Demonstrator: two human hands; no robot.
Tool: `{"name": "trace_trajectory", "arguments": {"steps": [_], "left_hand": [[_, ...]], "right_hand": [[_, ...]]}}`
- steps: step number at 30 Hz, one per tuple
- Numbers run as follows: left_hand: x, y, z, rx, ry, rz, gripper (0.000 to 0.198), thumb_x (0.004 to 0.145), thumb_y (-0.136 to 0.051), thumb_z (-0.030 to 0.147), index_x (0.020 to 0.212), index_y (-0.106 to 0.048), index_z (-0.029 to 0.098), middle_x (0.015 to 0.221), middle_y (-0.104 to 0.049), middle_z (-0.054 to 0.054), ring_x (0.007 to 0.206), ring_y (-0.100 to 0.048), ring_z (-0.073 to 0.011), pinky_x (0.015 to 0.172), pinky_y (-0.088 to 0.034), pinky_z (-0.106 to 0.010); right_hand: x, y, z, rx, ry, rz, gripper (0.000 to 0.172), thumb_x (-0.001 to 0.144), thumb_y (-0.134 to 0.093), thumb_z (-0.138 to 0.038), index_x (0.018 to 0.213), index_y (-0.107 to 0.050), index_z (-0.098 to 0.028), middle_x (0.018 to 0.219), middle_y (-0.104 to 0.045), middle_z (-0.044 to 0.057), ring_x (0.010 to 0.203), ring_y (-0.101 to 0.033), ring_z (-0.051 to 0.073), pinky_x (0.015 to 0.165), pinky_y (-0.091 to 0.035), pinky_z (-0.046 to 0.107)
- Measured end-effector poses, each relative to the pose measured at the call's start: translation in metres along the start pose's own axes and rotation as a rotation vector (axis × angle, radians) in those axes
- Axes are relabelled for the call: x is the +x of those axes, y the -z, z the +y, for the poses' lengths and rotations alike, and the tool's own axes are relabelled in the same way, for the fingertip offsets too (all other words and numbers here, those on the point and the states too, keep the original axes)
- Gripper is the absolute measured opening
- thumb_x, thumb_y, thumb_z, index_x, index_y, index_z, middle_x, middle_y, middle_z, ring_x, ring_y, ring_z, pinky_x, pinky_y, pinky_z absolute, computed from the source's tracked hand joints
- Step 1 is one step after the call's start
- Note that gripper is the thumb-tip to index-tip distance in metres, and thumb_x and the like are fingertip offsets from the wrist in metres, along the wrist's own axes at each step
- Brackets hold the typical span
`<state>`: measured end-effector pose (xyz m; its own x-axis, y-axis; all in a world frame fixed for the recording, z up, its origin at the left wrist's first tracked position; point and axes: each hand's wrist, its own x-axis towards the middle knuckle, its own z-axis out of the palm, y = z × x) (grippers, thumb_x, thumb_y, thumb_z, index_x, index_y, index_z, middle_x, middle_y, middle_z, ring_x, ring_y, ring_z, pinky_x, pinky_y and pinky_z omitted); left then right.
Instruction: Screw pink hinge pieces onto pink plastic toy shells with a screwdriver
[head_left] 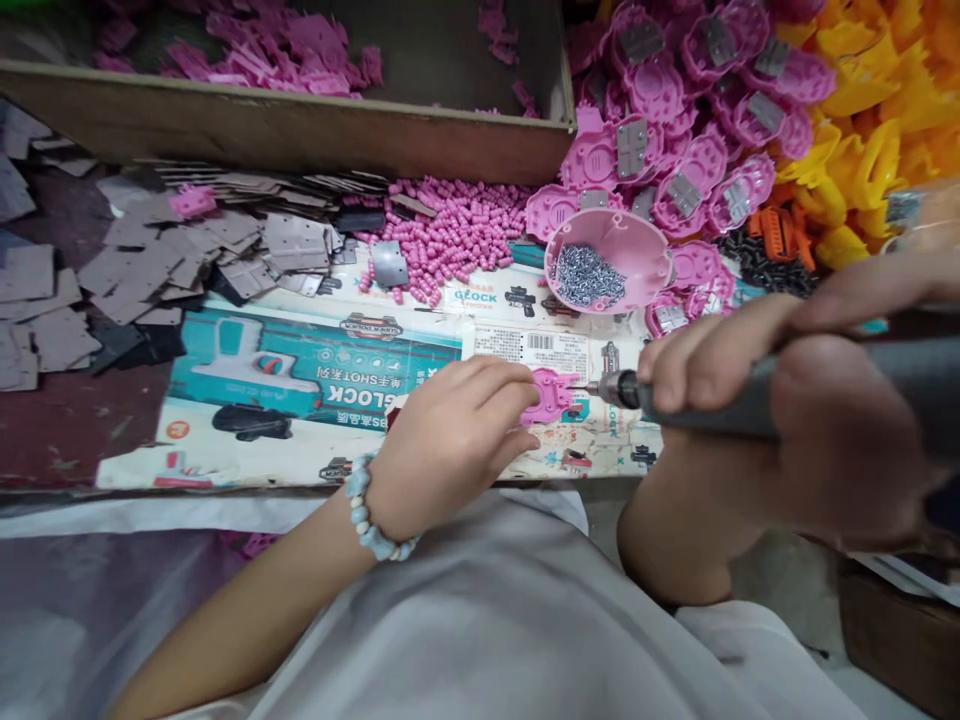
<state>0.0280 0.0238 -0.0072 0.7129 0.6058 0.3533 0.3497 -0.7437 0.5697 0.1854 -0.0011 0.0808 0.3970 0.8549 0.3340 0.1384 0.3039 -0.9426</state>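
Observation:
My left hand [461, 425], with a beaded bracelet on the wrist, presses its fingers on a small pink plastic part [553, 396] lying on the printed cardboard. My right hand [750, 355] is wrapped round a dark electric screwdriver [720, 395], held nearly level and pointing left. Its thin bit [581, 387] meets the right end of the pink part; whether a screw sits under it is too small to tell. Just behind the part stands a pink plastic cup [634, 255] with many small silver screws [589, 275] inside.
Grey metal plates [165, 255] lie piled on the left, beside pink beads [457, 225]. Across the back stands a cardboard box [450, 140] of pink pieces. Pink shells with metal plates [686, 190], orange-yellow parts [862, 80] and dark screws [772, 265] crowd the right.

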Motion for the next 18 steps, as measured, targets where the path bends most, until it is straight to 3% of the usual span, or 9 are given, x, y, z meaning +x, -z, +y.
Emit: {"name": "trace_trajectory", "arguments": {"steps": [3, 6, 11, 14, 18], "left_hand": [[-0.005, 0.002, -0.003, 0.1, 0.046, -0.114, 0.014, 0.084, -0.06, 0.024, 0.091, -0.059, 0.013, 0.113, -0.061, -0.013, 0.103, -0.057, -0.0286, 0.083, -0.048, -0.042], [-0.007, 0.0, -0.006, 0.118, 0.098, -0.175, 0.014, 0.084, -0.058, 0.023, 0.093, -0.059, 0.013, 0.119, -0.058, -0.015, 0.106, -0.055, -0.0304, 0.084, -0.047, -0.045], [-0.008, -0.006, -0.009, 0.074, 0.111, -0.148, 0.01, 0.085, -0.056, 0.021, 0.09, -0.06, 0.014, 0.113, -0.06, -0.013, 0.1, -0.057, -0.0268, 0.082, -0.049, -0.041], [-0.008, -0.006, -0.01, 0.054, 0.096, -0.125, 0.009, 0.086, -0.055, 0.02, 0.09, -0.06, 0.013, 0.111, -0.061, -0.013, 0.1, -0.057, -0.0259, 0.083, -0.049, -0.04], [-0.009, -0.007, -0.01, 0.049, 0.094, -0.115, 0.009, 0.086, -0.055, 0.02, 0.09, -0.059, 0.013, 0.113, -0.061, -0.013, 0.101, -0.057, -0.0253, 0.084, -0.048, -0.039]], "right_hand": [[0.01, -0.011, 0.022, 0.121, 0.046, 0.089, 0.039, 0.077, -0.07, -0.048, 0.066, -0.044, -0.021, 0.046, -0.039, -0.006, 0.033, -0.037, 0.01, 0.033, -0.035, 0.027], [0.006, -0.014, 0.033, 0.157, 0.055, 0.125, 0.036, 0.071, -0.074, -0.041, 0.071, -0.043, -0.021, 0.048, -0.037, -0.006, 0.034, -0.036, 0.011, 0.032, -0.032, 0.028], [-0.001, -0.008, 0.037, 0.142, 0.022, 0.063, 0.018, 0.07, -0.062, -0.018, 0.079, -0.046, -0.021, 0.056, -0.043, -0.005, 0.037, -0.039, 0.011, 0.037, -0.037, 0.027], [-0.003, -0.003, 0.042, 0.09, 0.028, -0.02, 0.018, 0.073, -0.058, -0.015, 0.083, -0.047, -0.023, 0.058, -0.043, -0.005, 0.041, -0.038, 0.011, 0.04, -0.039, 0.027], [-0.005, -0.002, 0.049, 0.01, 0.058, -0.006, 0.019, 0.076, -0.057, -0.014, 0.088, -0.047, -0.025, 0.06, -0.042, -0.004, 0.045, -0.04, 0.014, 0.046, -0.042, 0.03]]}}
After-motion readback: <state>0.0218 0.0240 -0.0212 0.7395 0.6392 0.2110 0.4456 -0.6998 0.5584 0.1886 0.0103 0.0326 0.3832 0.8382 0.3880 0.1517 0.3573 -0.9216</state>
